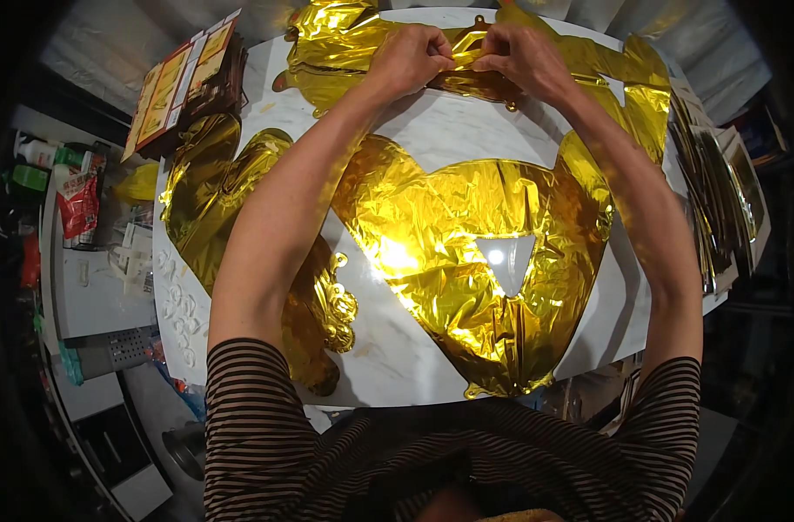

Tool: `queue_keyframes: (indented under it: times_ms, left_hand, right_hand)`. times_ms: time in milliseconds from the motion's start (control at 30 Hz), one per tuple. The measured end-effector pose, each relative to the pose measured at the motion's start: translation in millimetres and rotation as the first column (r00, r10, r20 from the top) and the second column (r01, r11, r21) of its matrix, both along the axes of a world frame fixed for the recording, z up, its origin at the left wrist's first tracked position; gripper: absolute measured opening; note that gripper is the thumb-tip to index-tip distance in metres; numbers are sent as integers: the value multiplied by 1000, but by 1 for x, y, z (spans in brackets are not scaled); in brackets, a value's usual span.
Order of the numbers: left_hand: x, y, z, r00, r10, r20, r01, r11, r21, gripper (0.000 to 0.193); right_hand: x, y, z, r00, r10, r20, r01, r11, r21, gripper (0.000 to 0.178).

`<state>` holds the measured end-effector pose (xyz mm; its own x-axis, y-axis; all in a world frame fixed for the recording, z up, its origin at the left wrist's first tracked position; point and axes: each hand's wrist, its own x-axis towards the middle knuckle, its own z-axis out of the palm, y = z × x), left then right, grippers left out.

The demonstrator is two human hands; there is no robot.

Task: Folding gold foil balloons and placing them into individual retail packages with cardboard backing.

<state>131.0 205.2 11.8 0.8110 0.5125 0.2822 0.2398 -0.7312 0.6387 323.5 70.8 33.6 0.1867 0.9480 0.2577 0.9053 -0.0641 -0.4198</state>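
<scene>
Both arms stretch to the far side of the table, over flat, shiny gold foil balloons. My left hand (410, 59) pinches the edge of a far gold foil balloon (331, 78) between thumb and fingers. Close beside it, my right hand (529, 63) pinches the same crinkled foil, its fingertips a short gap from the left ones. Nearer to me lies a large gold foil balloon (466, 204), uninflated, with a tapering cut-out in its middle. More folded gold foil (201, 213) spreads out on the left, partly hidden under my left arm.
The white marbled table (388, 357) has a curved edge. A stack of red and gold printed cards (184, 87) stands at the far left. Flat packets (719, 200) lean in a pile at the right. Clear curled bits (181, 313) lie near the left edge, beside a cluttered shelf (101, 296).
</scene>
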Motion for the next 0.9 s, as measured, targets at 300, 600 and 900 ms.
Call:
queue_keyframes:
  times_ms: [300,600,900]
  left_hand:
    - [-11,-8,0,994,67,91,-67,998,-1,30]
    - [-37,-16,19,941,76,329,-279,722,633,27]
    - [-36,-26,13,996,16,88,-73,720,691,12]
  right_hand:
    - [8,14,22,982,187,-17,-188,977,-105,52]
    - [47,36,42,946,112,-304,-122,992,-14,28]
    - [11,64,88,972,79,-223,-59,994,96,30]
